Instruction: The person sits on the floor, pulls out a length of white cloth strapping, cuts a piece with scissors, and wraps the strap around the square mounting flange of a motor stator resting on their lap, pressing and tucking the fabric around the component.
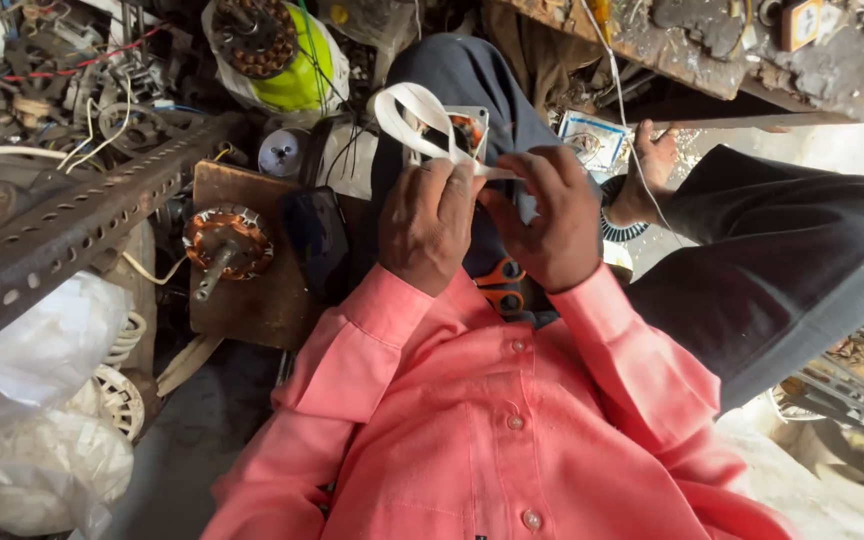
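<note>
Item: white tape [422,115], a flat strip looped up and away from the hands, its loop rising above the left hand [427,225] and passing in front of a small square part [467,130] with copper windings, which sits just beyond the fingertips. Position: held in front of the chest, over the lap, between both hands. Long axis: the free length runs from the loop at upper left down and rightward to a straight end that crosses to the right hand [547,215]. Grip, left: fingers curled shut around the tape and, it seems, the lower edge of the part; back of hand toward the camera, wrist bent up. Grip, right: thumb and forefinger pinched on the tape's end, other fingers loosely folded, palm turned inward toward the left hand. Nearness: the hands are almost touching; the left is nearer the loop, the right nearer the straight end. Adjacent: orange-handled scissors [500,285] lie on the lap just below the wrists; a copper-wound rotor [227,245] rests on a wooden board [252,300] to the left, well apart.
</note>
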